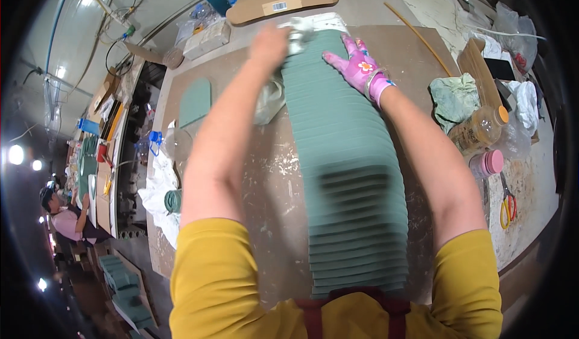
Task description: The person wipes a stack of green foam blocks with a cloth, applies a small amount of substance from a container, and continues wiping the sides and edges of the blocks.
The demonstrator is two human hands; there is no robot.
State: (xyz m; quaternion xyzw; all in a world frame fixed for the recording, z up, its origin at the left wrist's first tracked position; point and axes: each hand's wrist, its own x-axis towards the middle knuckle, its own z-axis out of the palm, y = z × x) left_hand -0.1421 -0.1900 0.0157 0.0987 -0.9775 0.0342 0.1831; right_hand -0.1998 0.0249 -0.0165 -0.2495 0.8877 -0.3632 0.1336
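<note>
- Your left hand (269,42), blurred, is bunched around a pale rag (297,34) at the far end of the green sheets (350,170).
- Your right hand (356,61), gloved, lies spread flat on them just beside it.
- The sheets run from your hands back toward your body, overlapped; they look thin, light and bendable, so take them by the edges.

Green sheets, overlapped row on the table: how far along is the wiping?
Done: cannot tell; no wiped section stands out. In hand: left hand presses a pale cloth on the far end of the green sheets; gloved right hand lies flat beside it, steadying. Left: one single sheet lies apart to the left, untouched.
</note>
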